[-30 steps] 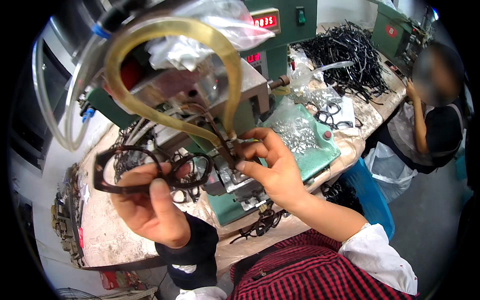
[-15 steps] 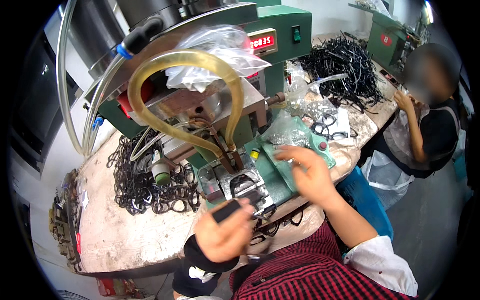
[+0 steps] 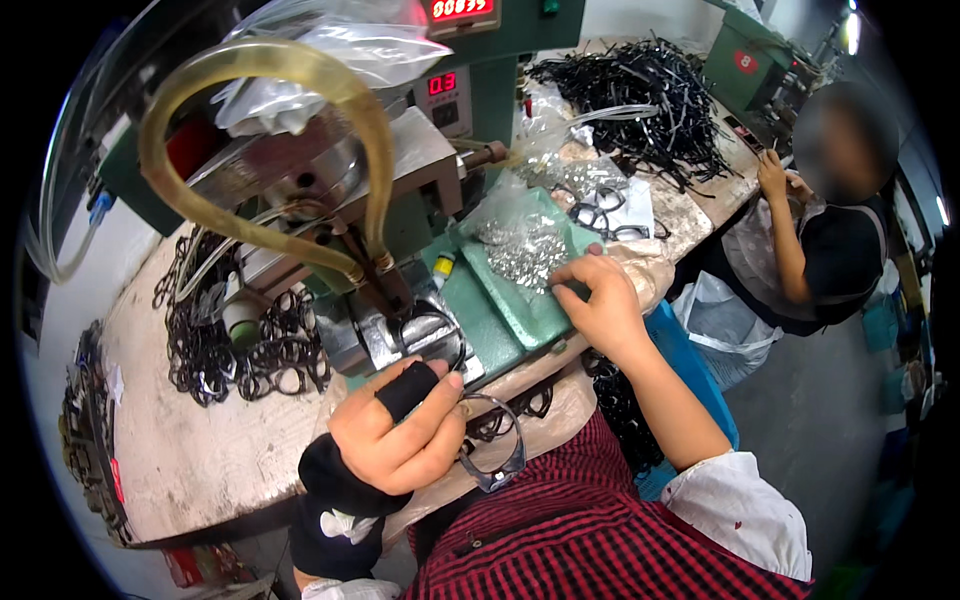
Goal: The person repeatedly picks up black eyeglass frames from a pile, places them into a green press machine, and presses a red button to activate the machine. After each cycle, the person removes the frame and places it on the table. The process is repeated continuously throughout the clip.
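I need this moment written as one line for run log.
left hand: holding dark eyeglass frame near metal fixture | right hand: at green tray, beside small silver pieces | right grip: unclear

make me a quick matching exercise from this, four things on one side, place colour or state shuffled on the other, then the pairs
Things
1. left hand
2. right hand
3. hose
4. black strips

Matches
A. heaped toward the back of the table
B. yellowish, bent in a loop
C. holding a glasses frame
D. at the green tray, near small shiny pieces

Pairs: 1-C, 2-D, 3-B, 4-A
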Action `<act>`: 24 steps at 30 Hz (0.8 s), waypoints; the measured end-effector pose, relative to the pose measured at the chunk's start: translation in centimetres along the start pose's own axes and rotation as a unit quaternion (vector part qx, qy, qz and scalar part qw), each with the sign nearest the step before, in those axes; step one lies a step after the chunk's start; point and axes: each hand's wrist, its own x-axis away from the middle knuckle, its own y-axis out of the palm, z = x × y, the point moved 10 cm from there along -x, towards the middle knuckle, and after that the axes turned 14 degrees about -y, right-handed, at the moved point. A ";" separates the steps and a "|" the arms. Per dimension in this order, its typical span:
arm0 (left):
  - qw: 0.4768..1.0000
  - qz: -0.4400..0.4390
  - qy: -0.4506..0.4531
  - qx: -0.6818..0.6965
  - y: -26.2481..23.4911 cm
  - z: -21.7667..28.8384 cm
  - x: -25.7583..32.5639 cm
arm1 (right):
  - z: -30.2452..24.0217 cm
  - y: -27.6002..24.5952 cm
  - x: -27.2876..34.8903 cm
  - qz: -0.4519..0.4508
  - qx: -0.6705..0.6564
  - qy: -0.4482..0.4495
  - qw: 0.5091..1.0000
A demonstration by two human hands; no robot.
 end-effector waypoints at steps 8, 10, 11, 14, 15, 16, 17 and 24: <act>0.966 0.042 -0.210 0.142 0.2 -1.3 4.8 | -1.6 2.8 -0.8 -0.031 0.140 -0.036 0.989; 0.960 0.044 -0.256 0.101 -1.5 -0.5 6.4 | -1.3 3.1 -0.5 -0.013 0.139 -0.043 0.989; 0.957 0.057 -0.280 -0.043 -3.5 0.4 7.8 | -1.3 2.4 -0.4 0.016 0.123 -0.001 0.992; 0.801 0.365 -0.399 -0.256 -12.7 -1.1 12.0 | -1.0 1.2 -0.1 0.083 0.046 -0.008 0.995; 0.781 0.349 -0.429 -0.291 -15.0 -2.5 12.4 | -1.9 1.4 -0.5 0.073 0.049 -0.057 0.994; 0.760 0.340 -0.460 -0.309 -17.0 -3.8 13.3 | -1.7 2.0 -0.8 0.064 0.007 -0.050 0.997; 0.755 0.293 -0.463 -0.360 -18.0 -5.3 13.1 | -1.9 2.7 -1.0 0.055 -0.035 -0.037 0.997; 0.757 -0.059 -0.576 -0.303 -6.6 -21.9 25.2 | -2.1 4.2 -1.5 0.040 -0.067 0.024 0.997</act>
